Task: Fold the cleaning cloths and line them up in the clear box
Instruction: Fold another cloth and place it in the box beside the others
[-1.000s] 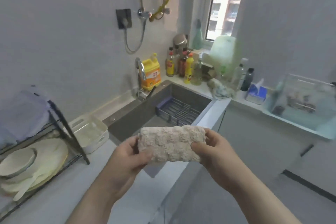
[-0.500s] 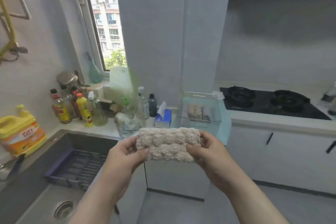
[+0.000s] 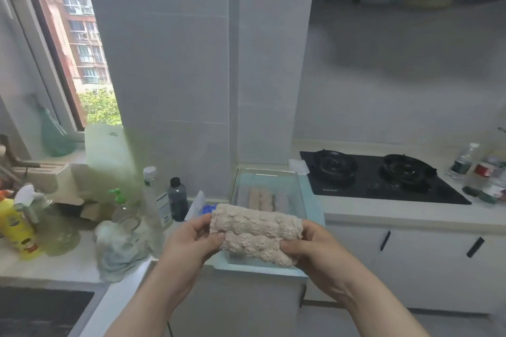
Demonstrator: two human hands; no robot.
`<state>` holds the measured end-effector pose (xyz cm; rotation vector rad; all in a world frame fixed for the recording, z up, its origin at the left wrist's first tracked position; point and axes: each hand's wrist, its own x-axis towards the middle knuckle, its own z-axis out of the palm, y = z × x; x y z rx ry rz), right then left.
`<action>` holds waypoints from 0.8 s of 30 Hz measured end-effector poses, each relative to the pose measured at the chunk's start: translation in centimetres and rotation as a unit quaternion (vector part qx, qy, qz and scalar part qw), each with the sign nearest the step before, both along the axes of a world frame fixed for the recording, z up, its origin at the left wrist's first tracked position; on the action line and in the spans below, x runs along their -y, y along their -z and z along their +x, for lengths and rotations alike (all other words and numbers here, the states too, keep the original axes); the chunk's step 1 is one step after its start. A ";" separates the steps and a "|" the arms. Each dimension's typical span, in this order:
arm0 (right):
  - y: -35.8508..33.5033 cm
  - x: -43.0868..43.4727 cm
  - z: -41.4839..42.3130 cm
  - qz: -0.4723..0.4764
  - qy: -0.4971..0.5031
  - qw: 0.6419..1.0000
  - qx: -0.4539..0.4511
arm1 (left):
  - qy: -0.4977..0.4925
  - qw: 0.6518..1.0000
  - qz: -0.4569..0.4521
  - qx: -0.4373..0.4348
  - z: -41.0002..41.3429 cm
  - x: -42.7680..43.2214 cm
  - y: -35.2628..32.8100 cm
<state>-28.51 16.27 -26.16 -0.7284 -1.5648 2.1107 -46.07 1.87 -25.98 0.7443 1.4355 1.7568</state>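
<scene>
Far left on the counter [image 3: 54, 268]: yellow bottle [image 3: 16, 227], white-trigger spray bottle [image 3: 26, 200], wooden knife block [image 3: 41, 175] behind them. Green bottle [image 3: 53, 137] on the window sill. Pale upright board [image 3: 109, 156] leans by the window, blurred. Crumpled grey-white rag [image 3: 120, 249] lies near the counter's front edge. Tall clear bottle with white cap [image 3: 153, 200] stands just behind it, small dark bottle [image 3: 177, 200] beside that. Blue tissue pack [image 3: 204, 208] is partly hidden behind the left hand.

Left hand [image 3: 189, 243] pinches the left end of the folded cloth [image 3: 256, 232], thumb on the front face, fingers behind. Cloth is beige, nubbly, folded into a thick oblong, held level in the air between both hands, in front of the near part of the clear box [image 3: 308, 194]. Box sits on the counter against the tiled pillar. Folded cloths [image 3: 260, 198] stand side by side in a row at its far end; the count is unclear through blur. Right hand [image 3: 315, 246] grips the cloth's right end, thumb on the lower front, fingers wrapped behind.

Right of the box: black two-burner gas hob [image 3: 377, 175] set in the counter. Water bottles [image 3: 462, 161] cluster at the far right edge. White cabinet doors with dark handles [image 3: 384, 241] below.
</scene>
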 end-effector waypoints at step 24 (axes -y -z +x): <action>14.2 -18.4 -15.3 0.286 -0.120 0.849 0.428 | -0.046 0.938 -0.283 -0.193 -14.2 -20.6 10.7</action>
